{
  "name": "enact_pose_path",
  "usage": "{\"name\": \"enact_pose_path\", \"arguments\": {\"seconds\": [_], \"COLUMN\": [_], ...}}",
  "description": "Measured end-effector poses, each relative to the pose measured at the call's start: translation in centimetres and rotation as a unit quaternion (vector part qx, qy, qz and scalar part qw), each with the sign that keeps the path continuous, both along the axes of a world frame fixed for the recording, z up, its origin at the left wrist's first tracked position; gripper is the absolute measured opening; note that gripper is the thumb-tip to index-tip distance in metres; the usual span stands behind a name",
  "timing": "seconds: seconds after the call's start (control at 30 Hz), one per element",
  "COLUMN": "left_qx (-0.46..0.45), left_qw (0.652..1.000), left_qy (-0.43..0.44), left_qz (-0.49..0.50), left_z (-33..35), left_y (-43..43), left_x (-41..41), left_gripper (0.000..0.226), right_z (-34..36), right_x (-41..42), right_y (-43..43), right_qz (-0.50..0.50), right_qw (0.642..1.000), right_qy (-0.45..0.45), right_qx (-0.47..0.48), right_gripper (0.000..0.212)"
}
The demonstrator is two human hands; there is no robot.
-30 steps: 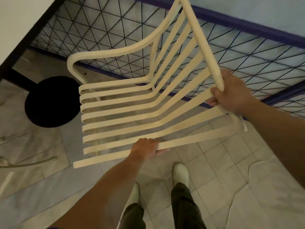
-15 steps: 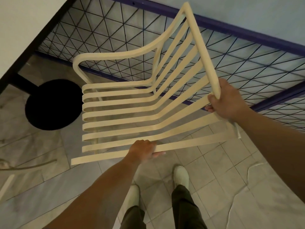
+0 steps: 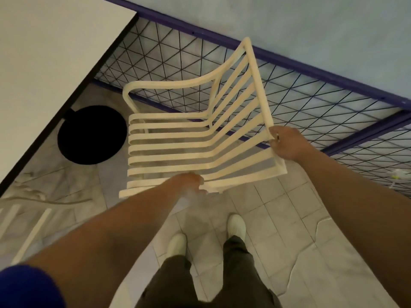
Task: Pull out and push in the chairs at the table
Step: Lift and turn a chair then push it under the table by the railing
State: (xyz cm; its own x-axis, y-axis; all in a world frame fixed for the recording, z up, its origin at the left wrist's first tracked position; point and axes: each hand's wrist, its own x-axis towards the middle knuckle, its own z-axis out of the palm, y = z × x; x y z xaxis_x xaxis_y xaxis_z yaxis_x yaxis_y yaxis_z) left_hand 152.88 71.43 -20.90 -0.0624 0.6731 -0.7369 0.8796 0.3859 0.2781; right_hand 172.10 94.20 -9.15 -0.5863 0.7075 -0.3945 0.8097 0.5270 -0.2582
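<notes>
A cream slatted chair (image 3: 178, 150) stands on the tiled floor in front of me, its seat facing left toward the white table (image 3: 44, 63). My left hand (image 3: 189, 182) grips the nearest seat slat at its front-right side. My right hand (image 3: 287, 144) is closed around the lower end of the chair's top back rail. The table's round black base (image 3: 92, 135) lies on the floor just left of the chair, under the tabletop edge.
A purple-framed wire mesh fence (image 3: 311, 112) runs behind and to the right of the chair. Part of another cream chair (image 3: 33, 232) shows at the lower left. My feet (image 3: 206, 236) stand on the grey tiles right behind the chair.
The chair has shifted away from me toward the table and fence, with both hands still on it. More of the tabletop has come into view.
</notes>
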Motion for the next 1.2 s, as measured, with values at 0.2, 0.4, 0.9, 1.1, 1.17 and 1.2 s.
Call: {"name": "enact_pose_path", "arguments": {"seconds": [0.2, 0.4, 0.9, 1.1, 1.17, 1.2], "left_qx": [0.043, 0.093, 0.099, 0.122, 0.126, 0.127], "left_qw": [0.999, 0.994, 0.947, 0.892, 0.888, 0.886], "left_qy": [-0.018, -0.03, -0.046, -0.08, -0.092, -0.091], "left_qz": [-0.019, 0.053, 0.303, 0.427, 0.433, 0.436], "left_z": [7.6, 12.1, 11.9, 11.4, 11.5, 11.6], "left_y": [2.0, 4.3, 11.3, 13.4, 14.0, 14.4], "left_x": [-1.3, 0.0, 14.2, 18.4, 18.5, 18.4], "left_gripper": [0.046, 0.048, 0.056, 0.06, 0.056, 0.053], "right_z": [3.4, 5.3, 7.0, 8.1, 8.2, 8.3], "right_x": [0.7, 1.5, 6.8, 5.9, 4.8, 4.1], "right_y": [-2.2, -2.1, 7.3, 11.8, 13.1, 13.6], "right_qz": [-0.002, 0.004, 0.254, 0.334, 0.357, 0.367], "right_qw": [1.0, 0.999, 0.966, 0.94, 0.931, 0.927], "right_qy": [-0.013, -0.017, -0.05, -0.068, -0.077, -0.08], "right_qx": [-0.022, -0.029, -0.007, -0.001, 0.009, 0.009], "right_gripper": [0.049, 0.065, 0.082, 0.079, 0.078, 0.078]}}
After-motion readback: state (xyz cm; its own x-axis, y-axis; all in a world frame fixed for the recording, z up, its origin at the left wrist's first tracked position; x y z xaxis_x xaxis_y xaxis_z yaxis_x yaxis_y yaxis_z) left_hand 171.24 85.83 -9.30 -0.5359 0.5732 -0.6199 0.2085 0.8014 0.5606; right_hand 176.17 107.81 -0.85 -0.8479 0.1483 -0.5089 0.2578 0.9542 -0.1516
